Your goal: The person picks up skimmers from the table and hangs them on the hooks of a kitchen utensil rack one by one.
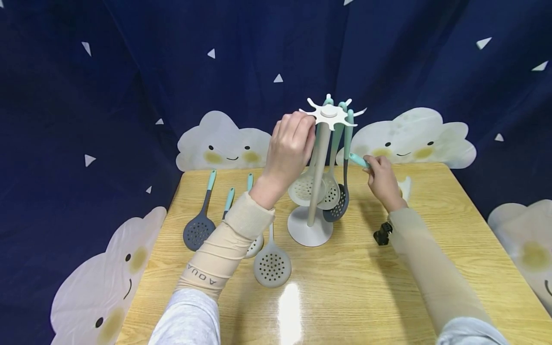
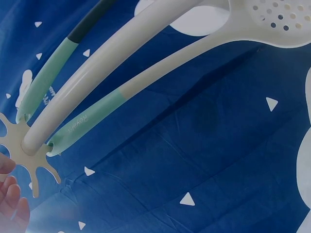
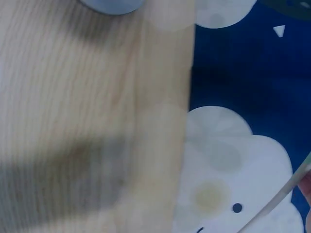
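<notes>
A white utensil rack with hooked arms stands on a round base. My left hand grips a hook arm on the rack's left side; its fingers show at the edge of the left wrist view. Two pale slotted utensils and a dark slotted spoon hang from the rack by mint handles. To the right of the rack, my right hand pinches the mint handle of a pale utensil above the table. Its pale stem appears in the right wrist view; its head is mostly hidden behind the hand.
On the wooden table, left of the rack, lie a dark skimmer, a pale skimmer and other mint-handled utensils partly covered by my left forearm. A small black device sits by my right wrist. A dark blue curtain hangs behind.
</notes>
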A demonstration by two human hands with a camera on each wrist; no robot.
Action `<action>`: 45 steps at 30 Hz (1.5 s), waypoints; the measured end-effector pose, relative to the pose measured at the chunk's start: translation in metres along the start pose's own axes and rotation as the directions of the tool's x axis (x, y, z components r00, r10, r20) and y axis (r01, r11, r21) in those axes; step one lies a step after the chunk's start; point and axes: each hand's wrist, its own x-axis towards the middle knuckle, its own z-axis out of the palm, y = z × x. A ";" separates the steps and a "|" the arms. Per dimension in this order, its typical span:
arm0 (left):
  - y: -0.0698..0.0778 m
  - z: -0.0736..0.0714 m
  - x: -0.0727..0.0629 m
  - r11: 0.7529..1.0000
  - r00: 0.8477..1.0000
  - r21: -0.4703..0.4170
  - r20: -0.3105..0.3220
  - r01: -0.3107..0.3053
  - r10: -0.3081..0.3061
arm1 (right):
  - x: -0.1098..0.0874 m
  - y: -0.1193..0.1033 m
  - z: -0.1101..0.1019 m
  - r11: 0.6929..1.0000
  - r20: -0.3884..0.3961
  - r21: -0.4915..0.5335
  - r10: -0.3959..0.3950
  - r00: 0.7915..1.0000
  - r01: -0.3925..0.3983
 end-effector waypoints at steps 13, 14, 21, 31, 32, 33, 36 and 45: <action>0.000 0.000 0.000 1.000 1.000 0.005 0.001 0.006 -0.006 | 0.010 -0.030 -0.031 0.990 -0.171 0.141 0.054 0.984 -0.030; 0.000 0.000 0.000 1.000 1.000 0.006 0.003 0.007 -0.007 | 0.011 -0.033 -0.033 0.988 -0.180 0.154 0.058 0.982 -0.030; 0.000 0.000 0.000 1.000 1.000 0.000 0.000 0.004 -0.004 | 0.017 -0.054 -0.050 0.974 -0.231 0.225 0.041 0.972 0.013; 0.000 0.001 0.000 1.000 1.000 -0.014 -0.007 0.007 -0.007 | 0.019 -0.088 -0.071 0.959 -0.308 0.273 0.011 0.951 0.077; 0.000 0.001 0.000 1.000 1.000 -0.013 -0.008 0.007 -0.008 | 0.019 -0.091 -0.073 0.958 -0.309 0.275 0.012 0.951 0.077; 0.000 0.001 0.001 1.000 1.000 -0.014 -0.009 0.008 -0.008 | 0.019 -0.094 -0.075 0.957 -0.311 0.279 0.013 0.950 0.078; -0.001 0.001 0.001 1.000 1.000 -0.015 -0.010 0.010 -0.010 | 0.017 -0.103 -0.082 0.954 -0.308 0.288 0.014 0.951 0.079; 0.000 0.001 0.001 1.000 1.000 -0.019 -0.003 0.009 -0.009 | 0.011 -0.127 -0.096 0.948 -0.285 0.306 0.006 0.959 0.085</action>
